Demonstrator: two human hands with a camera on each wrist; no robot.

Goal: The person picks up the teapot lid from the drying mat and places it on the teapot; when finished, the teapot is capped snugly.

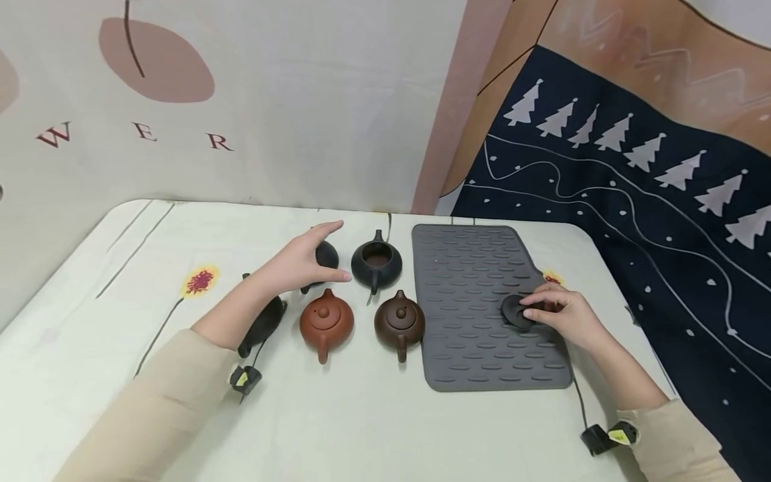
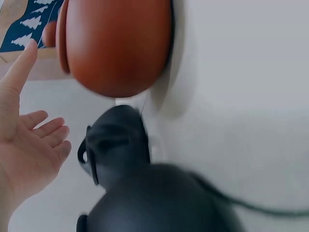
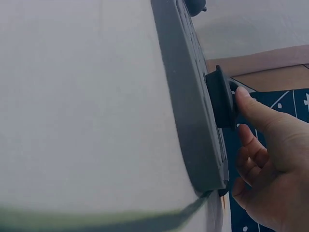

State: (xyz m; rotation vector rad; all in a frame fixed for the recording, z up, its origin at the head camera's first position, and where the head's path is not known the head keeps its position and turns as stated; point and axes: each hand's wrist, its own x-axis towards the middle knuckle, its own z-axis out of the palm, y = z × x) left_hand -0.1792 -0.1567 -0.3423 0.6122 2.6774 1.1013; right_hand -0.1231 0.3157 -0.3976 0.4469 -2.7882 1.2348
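Held out with spread fingers, my left hand point(image 1: 296, 260) reaches over a black teapot point(image 1: 327, 254), hiding part of it. In the left wrist view the palm of that hand point(image 2: 34, 154) holds nothing. Beside it stands a second black teapot point(image 1: 376, 263), with no lid and its dark inside showing. My right hand point(image 1: 563, 314) pinches a black teapot lid point(image 1: 516, 312) at the knob, over the right part of the grey mat point(image 1: 470, 361). In the right wrist view the lid point(image 3: 221, 99) sits close on the mat surface, thumb at its knob.
In front are a red-brown teapot point(image 1: 327, 320) and a dark brown teapot point(image 1: 400, 319), both lidded; the brown one borders the mat. Another black teapot point(image 1: 263, 326) lies partly under my left forearm. A patterned cloth point(image 1: 632, 167) hangs along the right side.
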